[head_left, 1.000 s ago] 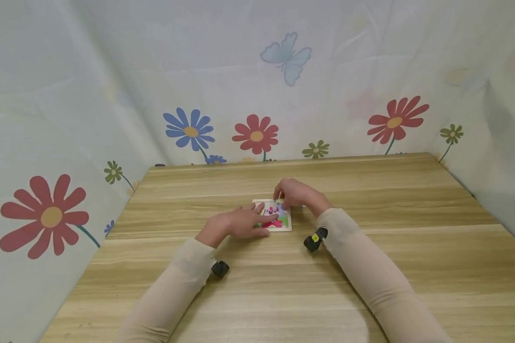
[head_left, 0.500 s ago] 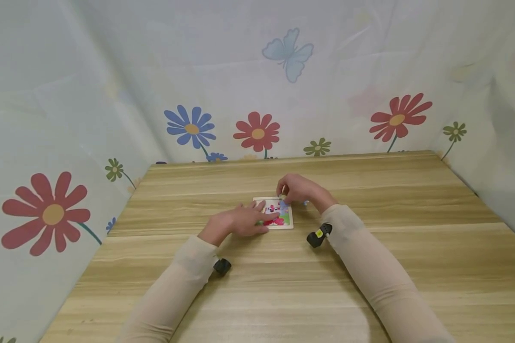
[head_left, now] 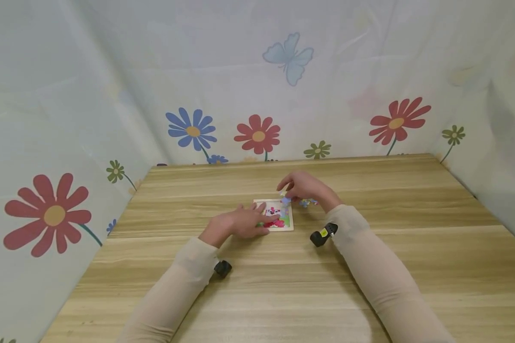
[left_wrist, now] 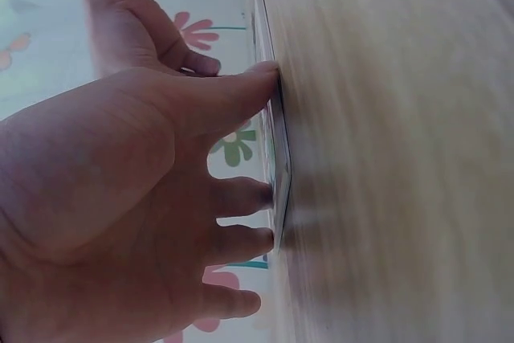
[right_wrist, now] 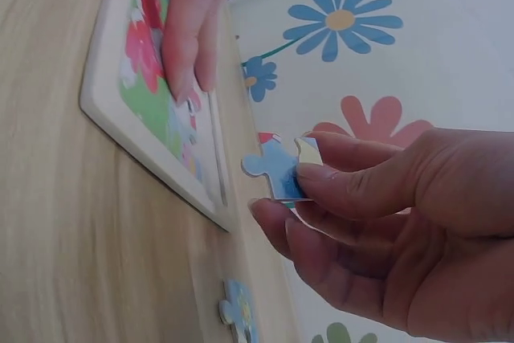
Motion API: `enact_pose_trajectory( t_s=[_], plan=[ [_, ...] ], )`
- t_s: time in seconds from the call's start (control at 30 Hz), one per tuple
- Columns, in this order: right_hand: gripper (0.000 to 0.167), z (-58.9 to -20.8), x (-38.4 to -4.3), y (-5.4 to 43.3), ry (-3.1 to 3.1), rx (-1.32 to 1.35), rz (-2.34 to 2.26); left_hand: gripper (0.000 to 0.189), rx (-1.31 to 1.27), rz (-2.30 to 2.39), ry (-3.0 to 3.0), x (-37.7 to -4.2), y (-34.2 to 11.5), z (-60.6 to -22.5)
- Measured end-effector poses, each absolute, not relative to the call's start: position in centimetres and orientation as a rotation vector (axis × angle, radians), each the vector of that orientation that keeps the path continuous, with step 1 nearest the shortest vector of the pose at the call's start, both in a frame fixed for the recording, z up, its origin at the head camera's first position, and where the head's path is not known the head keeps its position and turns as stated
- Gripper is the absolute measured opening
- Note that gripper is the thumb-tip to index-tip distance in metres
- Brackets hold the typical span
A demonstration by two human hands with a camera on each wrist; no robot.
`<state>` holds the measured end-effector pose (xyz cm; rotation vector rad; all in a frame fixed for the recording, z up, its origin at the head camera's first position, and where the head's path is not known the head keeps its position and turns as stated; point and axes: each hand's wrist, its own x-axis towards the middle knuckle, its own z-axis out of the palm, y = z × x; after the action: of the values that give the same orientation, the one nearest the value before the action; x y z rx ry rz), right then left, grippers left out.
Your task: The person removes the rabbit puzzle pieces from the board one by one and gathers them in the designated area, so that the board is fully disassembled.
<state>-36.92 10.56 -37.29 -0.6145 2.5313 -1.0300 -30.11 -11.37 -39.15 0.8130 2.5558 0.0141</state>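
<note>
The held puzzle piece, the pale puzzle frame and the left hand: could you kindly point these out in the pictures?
Held puzzle piece (right_wrist: 279,171): right wrist view, on its blue printed face.
Pale puzzle frame (right_wrist: 154,149): right wrist view, on its bare rim.
Left hand (head_left: 244,223): head view, on the back of the hand.

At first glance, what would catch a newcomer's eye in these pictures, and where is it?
Probably the large red flower on the left of the printed backdrop, then the pale blue butterfly high on its back wall. Mid-table, the left hand rests on a small framed puzzle, while the right hand pinches a blue puzzle piece near its far right corner.
</note>
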Motion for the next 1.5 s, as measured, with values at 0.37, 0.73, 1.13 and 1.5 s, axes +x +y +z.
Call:
enact_pose_trajectory(
  t_s=[0.37, 0.73, 1.13, 1.5],
  plan=[
    [0.024, -37.0, -37.0, 12.9, 2.507, -0.586, -1.187, 0.055, 0.804, 0.04, 2.561, -29.9, -11.3, -39.2],
    [0.029, -36.4, -37.1, 16.7, 2.587, -0.607, -1.166, 0.055, 0.798, 0.042, 2.571, -29.8, -11.3, -39.1],
    [0.035, -37.5, -36.9, 21.3, 2.588, -0.559, -1.154, 0.056, 0.8, 0.058, 2.566, -29.6, -11.2, -39.1],
    [0.035, -37.6, -37.0, 23.6, 2.543, -0.442, -1.048, 0.056, 0.793, 0.06, 2.567, -29.6, -11.3, -39.0]
  ],
)
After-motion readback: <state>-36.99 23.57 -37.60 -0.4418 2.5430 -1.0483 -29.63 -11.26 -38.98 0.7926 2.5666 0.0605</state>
